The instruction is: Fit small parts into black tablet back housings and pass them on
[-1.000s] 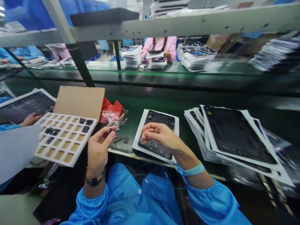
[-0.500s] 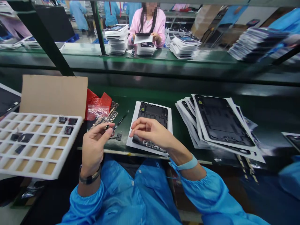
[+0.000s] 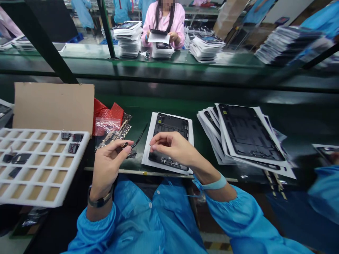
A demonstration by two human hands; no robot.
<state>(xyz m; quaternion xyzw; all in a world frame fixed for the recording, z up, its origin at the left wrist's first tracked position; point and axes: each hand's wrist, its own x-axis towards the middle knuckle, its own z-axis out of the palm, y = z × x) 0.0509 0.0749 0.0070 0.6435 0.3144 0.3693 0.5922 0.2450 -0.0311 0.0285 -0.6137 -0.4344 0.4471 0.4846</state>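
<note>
My left hand [image 3: 108, 165] pinches a small dark electronic part [image 3: 125, 145] between thumb and fingertips, just left of a black tablet frame [image 3: 169, 140] that lies on a white sheet at the bench's front edge. My right hand [image 3: 174, 147] hovers over the lower half of that frame, its fingers curled together; whether it holds anything is hidden. A thin black tool [image 3: 140, 136] lies on the green bench between the two hands. Both arms wear blue sleeves.
A white compartment tray [image 3: 39, 176] with a few small black parts sits at the left, a cardboard flap [image 3: 53, 106] behind it. Red bags and circuit strips [image 3: 111, 121] lie beside it. A fanned stack of tablet frames [image 3: 246, 137] is at the right. A person in pink works across the conveyor.
The view has swung down and to the right, so the tray moved left in the picture. Both hands stay in much the same pose, the left still pinching the small part.
</note>
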